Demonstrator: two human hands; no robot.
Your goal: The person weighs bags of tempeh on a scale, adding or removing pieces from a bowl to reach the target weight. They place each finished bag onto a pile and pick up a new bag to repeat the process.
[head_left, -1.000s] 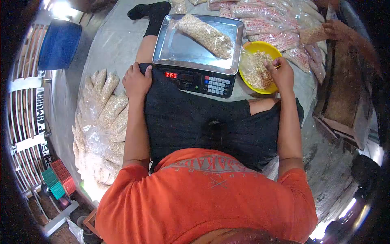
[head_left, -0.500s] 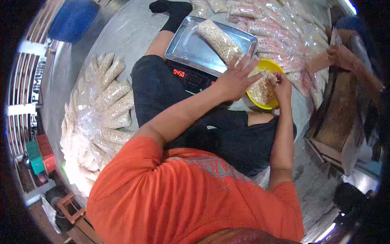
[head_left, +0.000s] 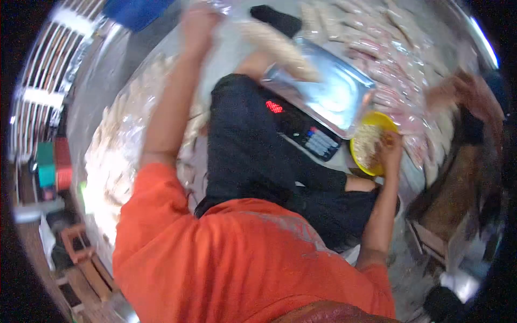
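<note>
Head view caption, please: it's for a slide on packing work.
Left hand holds a filled clear bag above the steel weighing tray; right hand rests in the yellow bowl.

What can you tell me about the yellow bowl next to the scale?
The yellow bowl is round and shallow, plastic by its look, and sits upright at the right end of the scale, near its steel tray. Pale kernels fill it. The right hand reaches in from the right side, fingers among the kernels. Blur hides finer detail.
</note>
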